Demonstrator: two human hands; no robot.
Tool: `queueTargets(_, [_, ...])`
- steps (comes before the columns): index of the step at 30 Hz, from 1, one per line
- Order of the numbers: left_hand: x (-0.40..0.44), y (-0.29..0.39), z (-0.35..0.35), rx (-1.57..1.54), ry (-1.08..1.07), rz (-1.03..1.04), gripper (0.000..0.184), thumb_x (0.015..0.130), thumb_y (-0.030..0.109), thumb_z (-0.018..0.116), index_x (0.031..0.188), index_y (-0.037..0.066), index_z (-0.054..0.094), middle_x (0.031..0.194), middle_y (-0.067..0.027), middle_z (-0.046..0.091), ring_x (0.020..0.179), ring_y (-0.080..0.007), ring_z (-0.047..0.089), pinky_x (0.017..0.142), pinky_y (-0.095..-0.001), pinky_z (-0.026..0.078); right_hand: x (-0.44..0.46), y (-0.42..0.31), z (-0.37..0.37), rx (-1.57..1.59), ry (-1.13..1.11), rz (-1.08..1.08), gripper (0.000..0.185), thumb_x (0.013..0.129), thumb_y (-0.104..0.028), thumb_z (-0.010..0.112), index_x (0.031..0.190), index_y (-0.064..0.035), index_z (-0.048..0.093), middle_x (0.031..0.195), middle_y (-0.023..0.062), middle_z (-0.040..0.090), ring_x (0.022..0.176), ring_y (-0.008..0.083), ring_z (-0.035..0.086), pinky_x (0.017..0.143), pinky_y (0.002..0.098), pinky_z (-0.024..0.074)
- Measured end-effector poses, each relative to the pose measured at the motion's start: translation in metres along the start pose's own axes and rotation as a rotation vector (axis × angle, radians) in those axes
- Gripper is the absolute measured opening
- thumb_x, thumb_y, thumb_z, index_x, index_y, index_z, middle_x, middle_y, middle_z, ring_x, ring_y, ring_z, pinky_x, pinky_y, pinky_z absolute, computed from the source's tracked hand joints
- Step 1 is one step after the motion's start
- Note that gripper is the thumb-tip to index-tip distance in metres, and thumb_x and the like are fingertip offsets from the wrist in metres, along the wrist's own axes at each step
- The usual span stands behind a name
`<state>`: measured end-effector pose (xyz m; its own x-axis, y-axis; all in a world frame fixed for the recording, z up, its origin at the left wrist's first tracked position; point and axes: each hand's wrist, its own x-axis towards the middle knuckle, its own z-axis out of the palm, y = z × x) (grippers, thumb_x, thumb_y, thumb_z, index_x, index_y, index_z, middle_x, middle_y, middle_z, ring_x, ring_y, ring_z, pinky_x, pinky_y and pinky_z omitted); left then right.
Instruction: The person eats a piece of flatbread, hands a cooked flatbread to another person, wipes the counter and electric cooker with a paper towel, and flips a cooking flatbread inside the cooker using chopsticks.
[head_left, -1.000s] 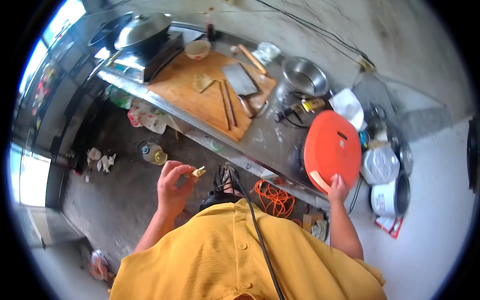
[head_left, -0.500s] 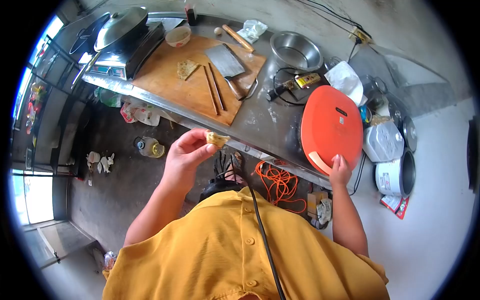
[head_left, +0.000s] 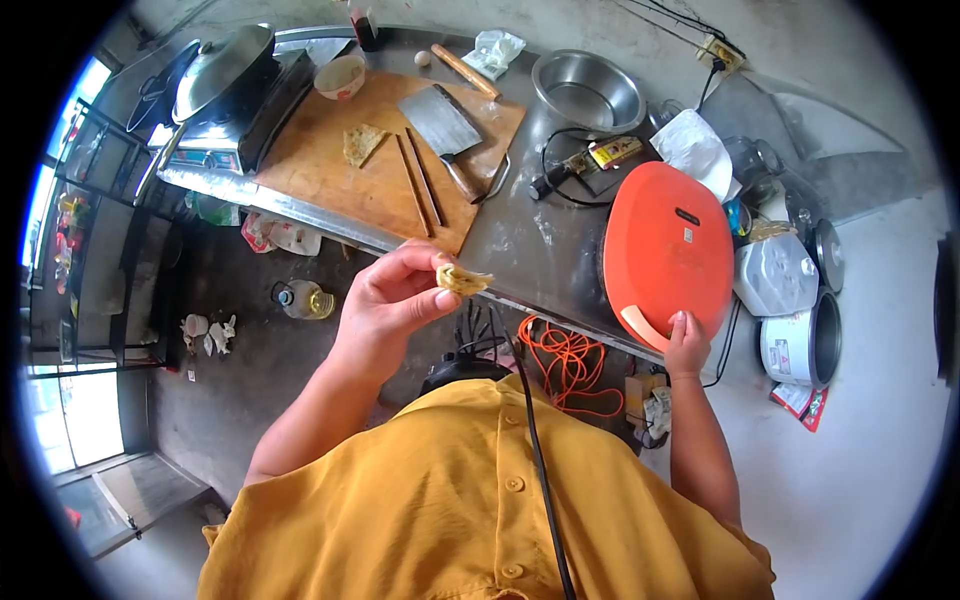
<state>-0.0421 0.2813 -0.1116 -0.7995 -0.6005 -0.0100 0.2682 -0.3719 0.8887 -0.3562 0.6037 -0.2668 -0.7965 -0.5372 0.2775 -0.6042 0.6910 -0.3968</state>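
My left hand (head_left: 385, 310) pinches a small folded piece of flatbread (head_left: 463, 280) between thumb and fingers, held in the air before the counter's front edge. My right hand (head_left: 687, 345) is closed on the front handle of an orange electric griddle (head_left: 668, 245), whose lid looks shut. On the wooden cutting board (head_left: 320, 170) lies another flatbread piece (head_left: 363, 145). A pair of chopsticks (head_left: 418, 185) and a cleaver (head_left: 441, 120) with a wooden handle rest there too.
Behind the board are a bowl (head_left: 341, 78), an egg (head_left: 422, 58) and a rolling pin (head_left: 465, 72). A steel basin (head_left: 588, 92) stands at the back. At left, a lidded wok (head_left: 224, 75) sits on a stove. Orange cable (head_left: 565, 365) lies coiled on the floor.
My left hand, with the flatbread piece, has shifted slightly to the right in the view. My right hand keeps its hold on the griddle handle. The whole view has moved a little.
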Motion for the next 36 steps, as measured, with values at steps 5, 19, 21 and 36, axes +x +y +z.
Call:
queueTargets(5, [0.037,-0.006,0.019,-0.071,-0.116,0.017,0.022,0.081,-0.001,0.075,0.1,0.003,0.065,0.104,-0.0024,0.059,0.097,-0.0129,0.059,0.087,-0.0268,0.049,-0.003,0.005,0.0,-0.034,-0.008,-0.029,0.024,0.098,-0.023,0.048,0.082,-0.0107,0.062,0.08,0.0057,0.066,0.079,0.0274,0.064,0.072,0.0401,0.0448])
queueTargets(19, [0.094,0.03,0.154,0.086,-1.047,0.218,0.02,0.078,0.016,0.082,0.092,0.007,0.072,0.09,-0.0067,0.056,0.084,-0.0215,0.059,0.079,-0.0356,0.055,-0.011,-0.033,-0.028,0.338,0.293,0.117,0.005,0.091,-0.011,0.06,0.093,-0.0076,0.064,0.086,0.0078,0.063,0.074,0.0252,0.058,0.076,0.0363,0.0434])
queueTargets(21, [0.091,0.023,0.17,0.032,-1.216,0.253,0.015,0.078,0.023,0.082,0.086,0.015,0.072,0.086,-0.0028,0.051,0.082,-0.0205,0.057,0.075,-0.0294,0.054,-0.048,-0.05,-0.033,0.419,0.48,0.218,0.007,0.092,-0.009,0.06,0.097,-0.0067,0.064,0.09,0.0079,0.062,0.073,0.0232,0.057,0.074,0.034,0.0447])
queueTargets(36, [-0.005,0.006,0.15,-0.174,-2.006,-0.238,0.008,0.083,0.029,0.076,0.081,0.025,0.069,0.089,0.0038,0.053,0.086,-0.0193,0.061,0.073,-0.0316,0.037,-0.536,-0.34,0.132,0.068,0.823,1.753,0.03,0.091,-0.014,0.056,0.121,-0.0121,0.061,0.083,0.0031,0.06,0.068,0.0121,0.056,0.064,0.0273,0.0499])
